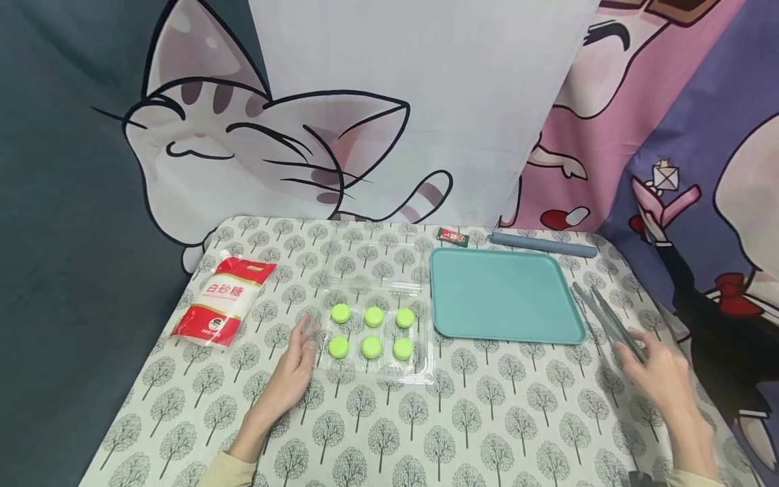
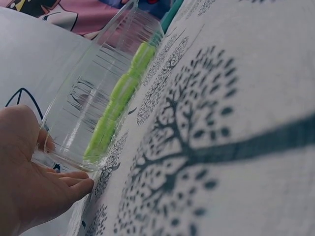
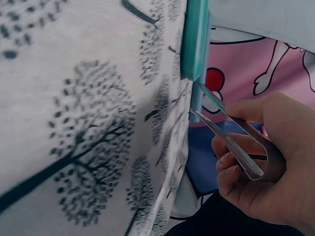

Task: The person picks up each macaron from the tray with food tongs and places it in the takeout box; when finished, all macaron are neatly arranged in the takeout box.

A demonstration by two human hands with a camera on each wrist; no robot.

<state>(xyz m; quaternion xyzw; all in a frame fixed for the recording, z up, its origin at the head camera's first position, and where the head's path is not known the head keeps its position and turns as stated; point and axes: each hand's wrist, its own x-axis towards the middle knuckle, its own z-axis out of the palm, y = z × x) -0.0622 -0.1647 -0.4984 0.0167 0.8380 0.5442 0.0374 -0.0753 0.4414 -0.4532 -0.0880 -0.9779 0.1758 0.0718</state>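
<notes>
At the left end of a clear plastic box (image 1: 426, 368), my left hand (image 1: 295, 362) holds the rim; in the left wrist view the thumb shows through the plastic (image 2: 74, 132) and the other fingers lie outside. Several round lime-green macarons (image 1: 373, 316) sit in the box in two rows, its clear lid folded back behind. My right hand (image 1: 660, 372) grips metal tongs (image 1: 608, 321) off the tray's right side. The tong tips stand apart with nothing between them, as the right wrist view also shows. A teal tray (image 1: 505, 294) lies between box and tongs.
A red and white sugar bag (image 1: 225, 301) lies at the left of the tree-print tablecloth (image 1: 481, 443). Behind the tray are a small red and green packet (image 1: 453, 237) and a grey-blue rod (image 1: 543, 244). Printed cloth hangs along the table's back.
</notes>
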